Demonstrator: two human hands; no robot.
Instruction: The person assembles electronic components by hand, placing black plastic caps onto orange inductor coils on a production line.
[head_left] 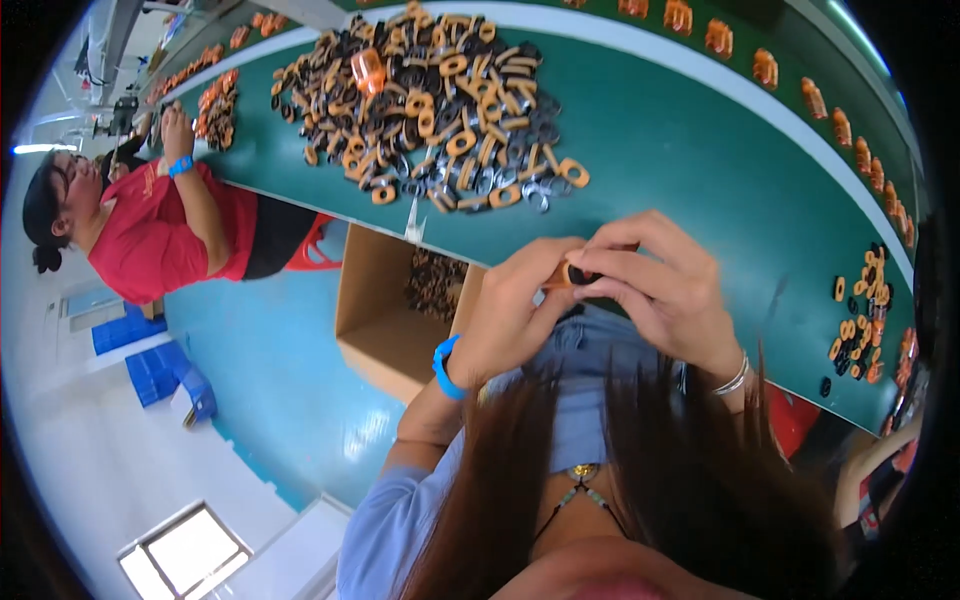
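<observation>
Black-orange part [578,275], pinched between left hand [512,305] and right hand [668,285], both nearly closed

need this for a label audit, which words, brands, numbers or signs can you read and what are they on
No text can be read.
Red shirt: possible pale chest marking, too blurred.
Held black-and-orange part: too small to tell.
Pile of parts: too small to tell.

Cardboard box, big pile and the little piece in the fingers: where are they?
Cardboard box [386,315]: head view, on its bare inside wall.
Big pile [430,112]: head view, on its middle.
Little piece [578,275]: head view, on its dark part.
</observation>
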